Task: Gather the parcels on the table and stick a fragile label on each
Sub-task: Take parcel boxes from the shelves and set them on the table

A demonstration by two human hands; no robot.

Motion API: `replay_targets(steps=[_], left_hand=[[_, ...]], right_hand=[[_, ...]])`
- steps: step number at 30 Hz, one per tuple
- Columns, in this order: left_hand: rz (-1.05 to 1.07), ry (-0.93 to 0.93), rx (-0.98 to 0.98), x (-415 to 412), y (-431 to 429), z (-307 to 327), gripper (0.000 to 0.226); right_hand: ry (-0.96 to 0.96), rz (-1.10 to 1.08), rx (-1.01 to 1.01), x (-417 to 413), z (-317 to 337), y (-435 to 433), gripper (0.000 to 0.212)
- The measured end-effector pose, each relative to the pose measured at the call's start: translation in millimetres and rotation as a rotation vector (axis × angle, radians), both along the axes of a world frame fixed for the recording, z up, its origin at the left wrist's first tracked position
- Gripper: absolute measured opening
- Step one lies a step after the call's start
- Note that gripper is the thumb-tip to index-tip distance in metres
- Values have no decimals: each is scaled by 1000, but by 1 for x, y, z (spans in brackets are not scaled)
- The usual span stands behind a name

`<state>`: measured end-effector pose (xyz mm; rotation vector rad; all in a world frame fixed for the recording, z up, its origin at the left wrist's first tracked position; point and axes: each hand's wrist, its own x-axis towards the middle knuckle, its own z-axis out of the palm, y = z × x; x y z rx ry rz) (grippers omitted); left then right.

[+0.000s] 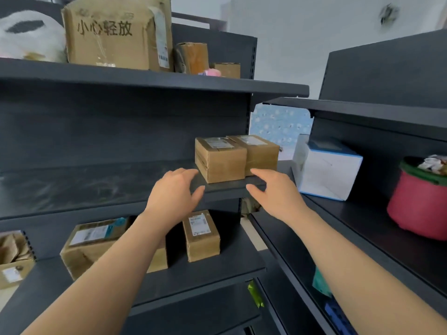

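Observation:
Two small brown cardboard parcels stand side by side at the right end of a dark middle shelf (96, 184): the nearer left parcel (221, 162) and the right parcel (260, 154), each with a white label on top. My left hand (174, 192) hovers just left of and below them, fingers apart and holding nothing. My right hand (275, 189) is just right of and below them, also spread and holding nothing. Neither hand touches a parcel.
On the lower shelf sit a small labelled parcel (202, 236) and a larger box (89, 243). The top shelf holds a big carton (113, 32) and smaller boxes. A white and blue box (326, 168) and a red bucket (418, 204) stand on the right-hand shelving.

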<state>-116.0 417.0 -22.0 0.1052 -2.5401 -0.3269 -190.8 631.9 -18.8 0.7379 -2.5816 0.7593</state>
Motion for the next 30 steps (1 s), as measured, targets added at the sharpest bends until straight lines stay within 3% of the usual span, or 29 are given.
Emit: replay_targets(steps=[12,23,27,30], left_hand=[[-57,-58,185,-158,-35,-2,60],[-122,6,362,-186,-90,-18,58],[-207,-36,500,-186,-96,-19,55],[-236,15,492,-176,-98,-17,44]], right_hand=[[-109,-17,-29,-161,14,-53,55],[-217,127,-73,-178,0,-102,65],[-183,56,-117,-171,0,-114,55],[-120,13,-166,-155,0,-115,47]])
